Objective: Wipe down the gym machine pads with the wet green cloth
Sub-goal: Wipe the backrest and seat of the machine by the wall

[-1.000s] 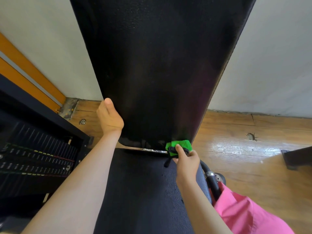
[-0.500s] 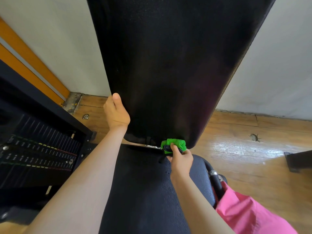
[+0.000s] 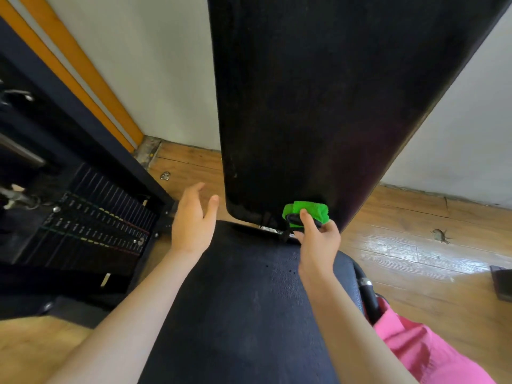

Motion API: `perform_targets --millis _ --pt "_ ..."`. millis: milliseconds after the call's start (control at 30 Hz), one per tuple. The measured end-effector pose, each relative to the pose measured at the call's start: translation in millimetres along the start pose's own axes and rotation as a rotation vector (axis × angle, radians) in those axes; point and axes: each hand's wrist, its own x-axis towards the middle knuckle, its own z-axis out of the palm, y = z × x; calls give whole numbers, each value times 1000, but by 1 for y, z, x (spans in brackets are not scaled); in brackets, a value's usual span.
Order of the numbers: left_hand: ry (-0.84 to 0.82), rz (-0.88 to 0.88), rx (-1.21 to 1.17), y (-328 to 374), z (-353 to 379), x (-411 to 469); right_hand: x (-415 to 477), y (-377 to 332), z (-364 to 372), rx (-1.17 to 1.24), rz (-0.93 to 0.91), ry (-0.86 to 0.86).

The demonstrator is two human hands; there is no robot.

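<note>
At the foot of the upright back pad [image 3: 318, 106], wiping looks underway; no wet marks show how much is done. The seat pad [image 3: 243, 300] seemingly remains. The left hand [image 3: 192, 220] hovers spread; the right hand [image 3: 318, 239] pinches the green cloth [image 3: 307, 210] against the pad's lower edge.

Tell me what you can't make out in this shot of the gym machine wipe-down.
Head view:
- Back pad: top cut off by the frame edge.
- Green cloth: lower part hidden by the right hand; wetness not visible.
- Weight stack: number labels too small to read.
- Small object on the floor: too small to identify.
</note>
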Motion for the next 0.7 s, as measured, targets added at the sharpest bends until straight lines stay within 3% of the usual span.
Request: perform_targets --millis 233,333,533,700 --pt "-277 -431 485 -59 8 -59 2 24 11 19 74 8" --pt "-214 -388 599 -72 13 -72 6 40 17 -11 109 64" --pt "-113 -343 601 -72 16 -72 5 65 31 -59 237 196" --pt "-103 -332 595 -75 17 -71 -11 52 52 7 195 197"
